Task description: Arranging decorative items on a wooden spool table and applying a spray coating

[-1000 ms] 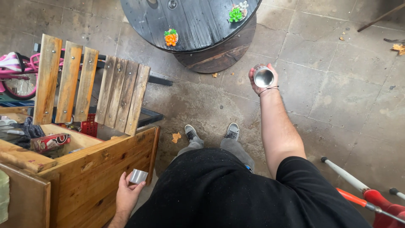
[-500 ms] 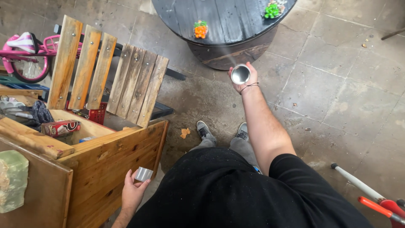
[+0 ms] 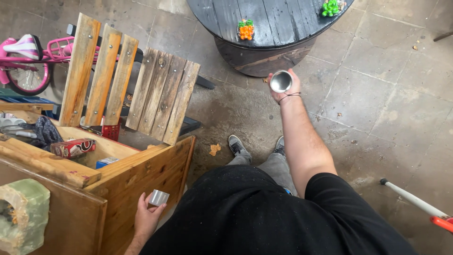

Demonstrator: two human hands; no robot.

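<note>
My right hand (image 3: pixel 285 89) is stretched out in front of me and holds a shiny metal can (image 3: pixel 281 81), its round end facing up. It hovers just in front of a dark round wooden spool table (image 3: pixel 283 19). My left hand (image 3: pixel 147 215) hangs low by my hip and grips a small silver cylinder (image 3: pixel 159 197), close to the side of a wooden crate (image 3: pixel 141 174). My shoes (image 3: pixel 257 145) show on the stained concrete floor below.
Pallet boards (image 3: pixel 132 85) lean behind the crate, which holds a red box (image 3: pixel 73 147) and dark cloth. An orange and green toy (image 3: pixel 245 29) and a green toy (image 3: pixel 331 7) sit on the spool table. A pink bicycle (image 3: pixel 28 61) stands at left; a white and red handle (image 3: pixel 417 203) lies at right.
The view has shifted, so the spool table and my right hand with the can sit more to the centre. My left hand keeps the silver cylinder beside the crate.
</note>
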